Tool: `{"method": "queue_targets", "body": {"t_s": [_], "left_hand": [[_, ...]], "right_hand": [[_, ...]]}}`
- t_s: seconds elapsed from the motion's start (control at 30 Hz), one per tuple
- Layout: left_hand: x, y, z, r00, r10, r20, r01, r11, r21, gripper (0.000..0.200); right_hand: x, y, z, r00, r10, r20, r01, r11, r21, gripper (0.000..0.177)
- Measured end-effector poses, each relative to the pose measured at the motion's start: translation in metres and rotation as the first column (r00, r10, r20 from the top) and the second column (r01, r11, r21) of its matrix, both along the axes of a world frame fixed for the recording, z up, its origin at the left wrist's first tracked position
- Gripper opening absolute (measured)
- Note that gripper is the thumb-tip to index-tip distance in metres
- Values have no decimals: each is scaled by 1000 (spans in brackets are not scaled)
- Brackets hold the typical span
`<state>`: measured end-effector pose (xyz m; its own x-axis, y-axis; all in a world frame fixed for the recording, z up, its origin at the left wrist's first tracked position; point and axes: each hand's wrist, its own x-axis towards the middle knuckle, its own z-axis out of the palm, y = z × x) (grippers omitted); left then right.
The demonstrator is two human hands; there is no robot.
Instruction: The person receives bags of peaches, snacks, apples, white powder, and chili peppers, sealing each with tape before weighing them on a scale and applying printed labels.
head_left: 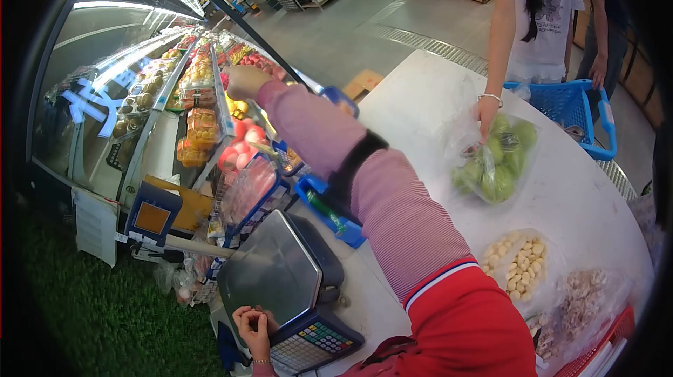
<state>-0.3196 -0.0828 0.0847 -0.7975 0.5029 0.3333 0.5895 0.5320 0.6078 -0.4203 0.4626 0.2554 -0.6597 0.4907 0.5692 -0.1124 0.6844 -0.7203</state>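
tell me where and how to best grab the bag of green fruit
Probably pinch the bag by its loose plastic at the left, coming from that side: it gathers beside the bulging fruit, and another person's hand is at its far edge.

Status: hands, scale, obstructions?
Left hand at scale. Right hand extended toward fruit display. Right sleeve hides part of counter. Another person's hand at bagged green fruit.

Only illegible print (549, 23) on shirt (550, 54) and glass (90, 107).

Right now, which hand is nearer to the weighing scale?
Left: the left hand is at the weighing scale, beside its keypad; the right hand is stretched beyond it, toward the fruit display.
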Motion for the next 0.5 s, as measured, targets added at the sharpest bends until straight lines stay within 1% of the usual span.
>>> {"method": "queue_targets", "body": {"t_s": [0.03, 0.1, 0.13, 0.17, 0.2, 0.23, 0.27, 0.3, 0.33, 0.37, 0.4, 0.43, 0.47, 0.5], "left_hand": [[1, 2, 1, 1000, -13, 25, 12, 1000, 28, 7], [4, 6, 5, 999, -17, 49, 14, 998, 59, 6], [6, 8, 9, 993, -17, 119, 4, 994, 106, 6], [9, 8, 13, 982, -20, 188, -9, 988, 153, 6], [10, 4, 16, 983, -17, 183, -13, 987, 162, 6], [9, -2, 18, 943, -72, 324, -26, 957, 288, 4], [11, -6, 21, 882, -147, 449, -55, 912, 407, 2], [22, -10, 30, 884, -152, 443, -56, 905, 422, 2], [37, -17, 46, 729, -274, 628, -59, 888, 456, 5], [50, -25, 58, 522, -385, 761, -66, 872, 486, 10], [57, -48, 57, 449, -316, 836, 4, 936, 352, 21], [63, -72, 58, 380, -227, 897, 83, 974, 211, 37], [73, -77, 63, 344, -121, 931, 195, 979, 55, 36], [85, -80, 69, 321, -11, 947, 310, 946, -94, 35]], "right_hand": [[6, -3, -3, 1000, 8, 1, -8, 1000, 1, 61], [22, -17, -8, 990, 121, 80, -129, 986, 107, 45], [15, -23, -18, 982, 143, 126, -157, 981, 110, 33], [35, -34, -21, 938, 245, 245, -295, 936, 193, 30], [38, -45, -37, 894, 373, 249, -405, 910, 92, 30], [23, -53, -71, 906, 386, 173, -417, 883, 214, 31], [22, -66, -94, 819, 561, 121, -570, 820, 55, 40], [79, -81, -85, 739, 602, 303, -611, 788, -76, 45], [97, -95, -102, 711, 654, 258, -628, 756, -186, 41], [109, -106, -119, 610, 708, 355, -645, 704, -296, 39], [116, -112, -143, 504, 805, 313, -745, 589, -313, 35], [128, -123, -154, 435, 824, 363, -762, 552, -339, 35], [138, -133, -164, 361, 837, 411, -775, 515, -368, 34], [153, -143, -170, 326, 864, 383, -767, 479, -427, 35]]}}
